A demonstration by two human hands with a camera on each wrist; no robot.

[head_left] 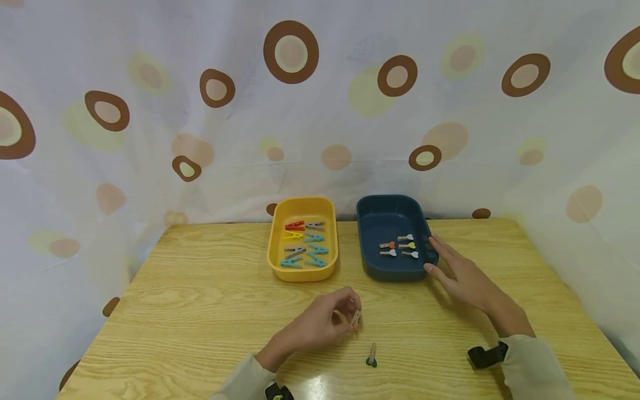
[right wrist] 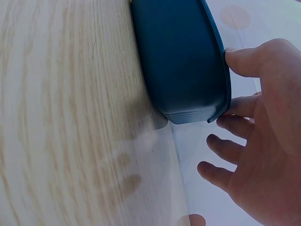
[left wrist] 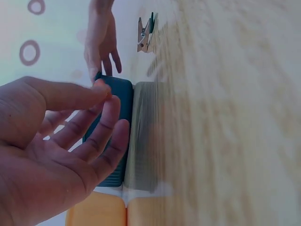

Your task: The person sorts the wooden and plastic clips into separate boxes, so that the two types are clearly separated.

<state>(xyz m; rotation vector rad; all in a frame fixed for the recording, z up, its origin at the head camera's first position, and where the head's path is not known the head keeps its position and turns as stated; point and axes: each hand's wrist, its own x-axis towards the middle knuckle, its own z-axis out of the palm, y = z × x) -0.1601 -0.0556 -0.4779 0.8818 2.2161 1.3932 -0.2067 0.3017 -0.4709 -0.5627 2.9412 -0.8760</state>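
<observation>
My left hand (head_left: pixel 320 322) is raised over the table in front of the trays. Between thumb and fingertips it pinches a small wooden clothespin (head_left: pixel 355 318) with an orange end, mostly covered by the fingers in the left wrist view. At the right side of the dark blue tray (head_left: pixel 395 274), my right hand (head_left: pixel 470 283) touches the rim with its thumb and fingertips, its other fingers spread loosely. Inside that tray lie several small wooden clothespins with white, orange and yellow hearts. A wooden clothespin with a green heart (head_left: pixel 372 355) is on the table, between the hands and nearer me.
Left of the blue tray stands a yellow tray (head_left: pixel 303 275) holding several plastic clothespins in red, yellow, grey and light blue. Both trays are near the back edge of the wooden table (head_left: pixel 200 311). Behind it hangs a white curtain (head_left: pixel 330 116) with brown ring patterns.
</observation>
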